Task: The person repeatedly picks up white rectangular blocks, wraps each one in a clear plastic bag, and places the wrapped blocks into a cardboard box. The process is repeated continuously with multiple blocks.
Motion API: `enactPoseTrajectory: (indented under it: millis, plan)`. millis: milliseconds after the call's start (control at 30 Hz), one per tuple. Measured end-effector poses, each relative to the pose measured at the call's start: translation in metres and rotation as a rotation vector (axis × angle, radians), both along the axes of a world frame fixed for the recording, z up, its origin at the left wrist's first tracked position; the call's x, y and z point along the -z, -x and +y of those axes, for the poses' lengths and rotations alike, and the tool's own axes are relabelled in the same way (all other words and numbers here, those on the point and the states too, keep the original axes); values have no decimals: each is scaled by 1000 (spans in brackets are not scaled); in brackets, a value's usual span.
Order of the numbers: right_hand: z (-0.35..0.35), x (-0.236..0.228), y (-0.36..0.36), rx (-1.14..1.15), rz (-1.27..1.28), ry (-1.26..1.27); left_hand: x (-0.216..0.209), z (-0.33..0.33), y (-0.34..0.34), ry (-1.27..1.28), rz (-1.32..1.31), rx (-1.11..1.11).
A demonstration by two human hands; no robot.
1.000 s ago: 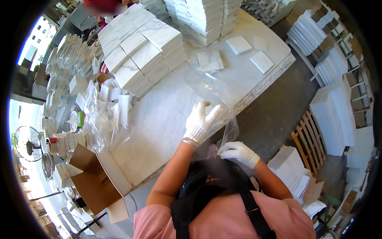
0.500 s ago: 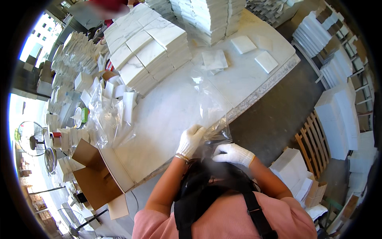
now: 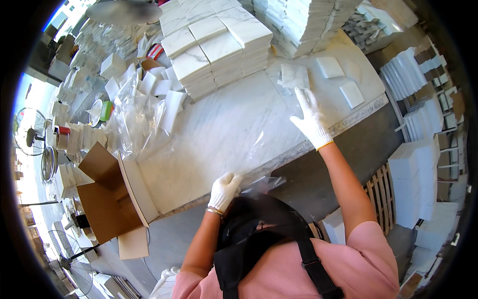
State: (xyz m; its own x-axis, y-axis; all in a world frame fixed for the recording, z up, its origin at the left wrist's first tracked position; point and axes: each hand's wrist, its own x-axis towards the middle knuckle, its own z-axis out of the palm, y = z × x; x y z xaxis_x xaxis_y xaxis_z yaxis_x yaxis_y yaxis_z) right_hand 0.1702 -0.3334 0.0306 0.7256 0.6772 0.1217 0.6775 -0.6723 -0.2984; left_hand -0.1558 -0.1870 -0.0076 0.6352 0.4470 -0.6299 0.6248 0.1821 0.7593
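Observation:
My left hand [image 3: 225,192], in a white knit glove, is closed at the table's front edge. It grips a clear plastic bag [image 3: 270,184] that trails to its right over the edge. My gloved right hand [image 3: 312,122] stretches out over the tabletop with its fingers extended. Its fingertips are at the near edge of a white-grey marble tile [image 3: 295,76], which seems to overlap another piece; whether they touch it I cannot tell. To the right lie two more white tiles, one farther back [image 3: 329,67] and one nearer the edge [image 3: 352,94].
Tall stacks of marble tiles [image 3: 219,55] stand along the back of the marble table [image 3: 199,144]. On the left are a heap of clear plastic bags [image 3: 134,122], white foam pieces [image 3: 172,110] and an open cardboard box [image 3: 112,209]. A wooden pallet [image 3: 382,192] and white boxes [image 3: 416,179] are at right.
My right hand has left the spot near my left hand and reached forward and right to the tiles. My left hand still holds the bag, slightly lower. The whole view has shifted.

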Motion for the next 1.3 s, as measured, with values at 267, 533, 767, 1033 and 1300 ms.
enactPoseTrajectory:
  millis: [267,533,767,1033,1300]
  plan:
    - [39,13,-28,-343,-130,299,-15,4,16,-117,33,11]
    - [5,38,-43,-214,-8,237,-4,6,33,-274,45,47]
    - [-33,36,-70,-126,15,297,1,2,36,-353,-6,62]
    - [-30,22,-85,-166,160,268,11,-2,39,-436,-18,45]
    - [-17,49,-85,-273,-68,150,9,-10,42,-537,-25,41]
